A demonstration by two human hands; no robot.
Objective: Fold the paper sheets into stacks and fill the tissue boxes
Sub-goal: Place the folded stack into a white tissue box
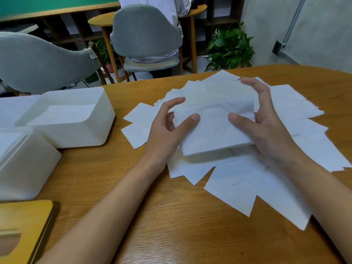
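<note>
A folded stack of white paper sheets [213, 130] is held a little above the table between both hands. My left hand [167, 128] grips its left end, thumb on top. At the right end my right hand [261, 126] holds it with the thumb on top and the fingers curled over the far edge. Loose white sheets [238, 183] lie spread over the wooden table [171, 216] beneath and around the stack. An open white tissue box [76, 119] with paper inside stands at the left. A second white box [24, 164] stands in front of it.
A wooden lid with an oval slot [21, 231] lies at the near left corner. Another white container [11, 109] stands at the far left edge. Beyond the table are grey chairs [144, 35], a small wooden table and a potted plant [230, 48].
</note>
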